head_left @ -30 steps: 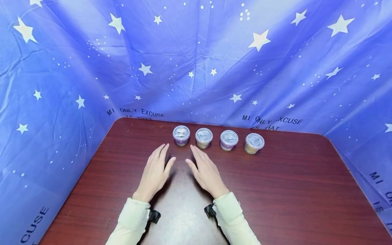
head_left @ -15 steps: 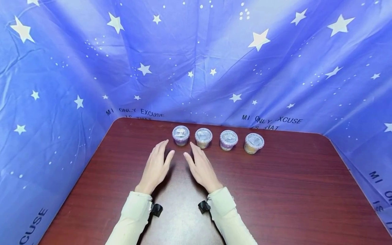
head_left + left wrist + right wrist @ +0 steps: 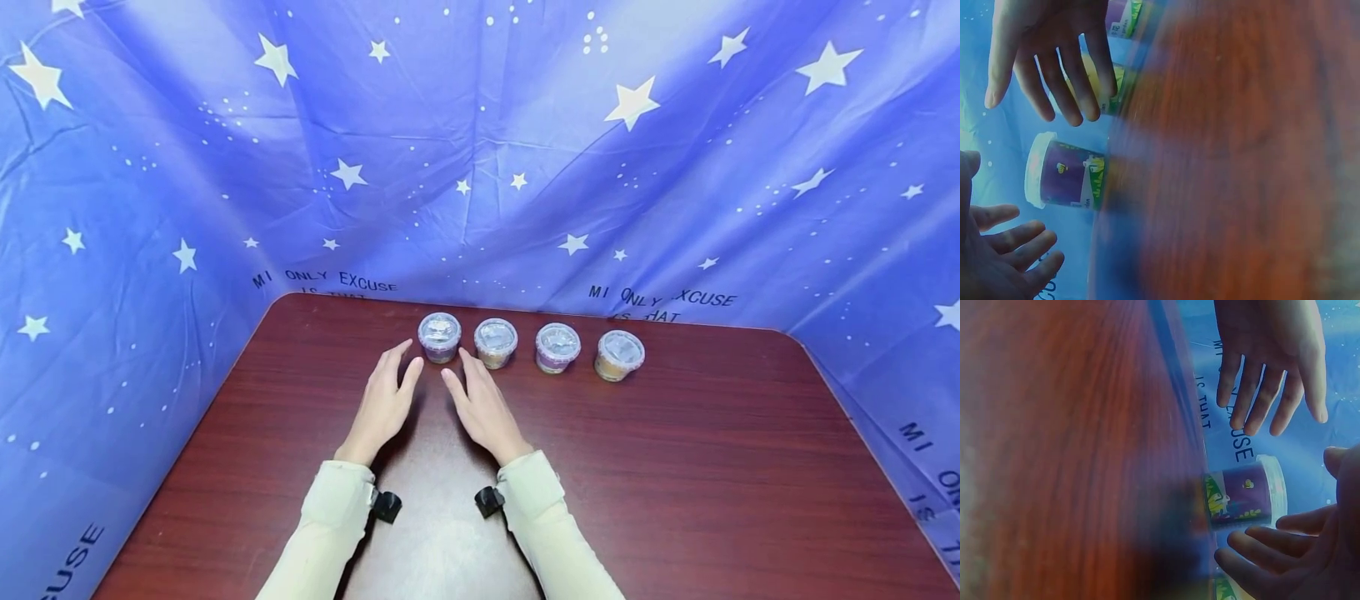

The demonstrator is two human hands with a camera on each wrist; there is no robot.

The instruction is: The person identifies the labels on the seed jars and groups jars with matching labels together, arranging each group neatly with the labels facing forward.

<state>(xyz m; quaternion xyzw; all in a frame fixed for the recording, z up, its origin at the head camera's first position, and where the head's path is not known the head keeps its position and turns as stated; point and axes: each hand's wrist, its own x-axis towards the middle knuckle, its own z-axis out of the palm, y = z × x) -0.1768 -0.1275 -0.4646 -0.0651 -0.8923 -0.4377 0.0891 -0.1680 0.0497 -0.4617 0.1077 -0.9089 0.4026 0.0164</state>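
Note:
A row of small lidded tubs stands upright near the table's back edge. Leftmost is a purple tub (image 3: 439, 338) with a whitish lid; its printed side, with a small bee, shows in the left wrist view as a purple tub wall (image 3: 1071, 174). My left hand (image 3: 381, 408) is at its front left, fingers extended, palm facing inward. At its front right, my right hand (image 3: 486, 408) mirrors this, fingertips overlapping the edge of a yellow tub (image 3: 497, 343). Neither hand holds anything. In the right wrist view, right-hand fingers (image 3: 1266, 550) lie close beside the purple tub.
Farther right stand another purple tub (image 3: 557, 350) and another yellow tub (image 3: 619, 357). All rest on a dark red wooden table (image 3: 675, 483). A blue star-printed cloth (image 3: 420, 167) hangs directly behind the table and along its sides.
Both hands have moved slightly forward and closer together around the leftmost purple tub. The head view has shifted a little; the tubs keep their places on the table.

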